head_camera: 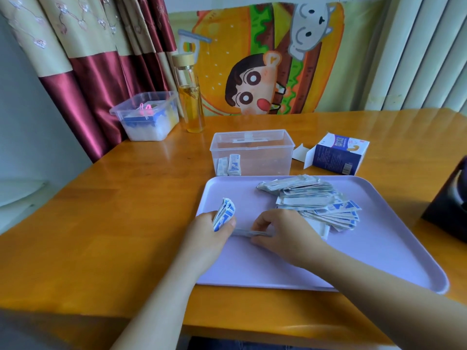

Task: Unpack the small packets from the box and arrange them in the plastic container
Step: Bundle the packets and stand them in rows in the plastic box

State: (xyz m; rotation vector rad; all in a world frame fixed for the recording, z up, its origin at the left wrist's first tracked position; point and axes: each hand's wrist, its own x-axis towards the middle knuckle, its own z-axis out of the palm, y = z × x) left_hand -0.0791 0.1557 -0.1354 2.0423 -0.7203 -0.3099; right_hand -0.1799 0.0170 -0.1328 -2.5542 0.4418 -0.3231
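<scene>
Paper packet pinched flat on the tray, lying crosswise between the two hands.

Fingers [262, 223] of the right hand [280, 233] curl over a single packet [249, 233]. Its long axis runs left to right, and its left end nearly meets the left hand [211, 232], which grips a bundle [224, 213] of packets upright. Just beyond the right hand sits the loose pile [316, 200] on the lilac tray [379, 248]. Past the far rim stands the plastic container [252, 147], with two packets [230, 166] in its front-left corner. By my read the left hand is nearer to it. The box [338, 157] lies open on the table [113, 223], off right.
</scene>
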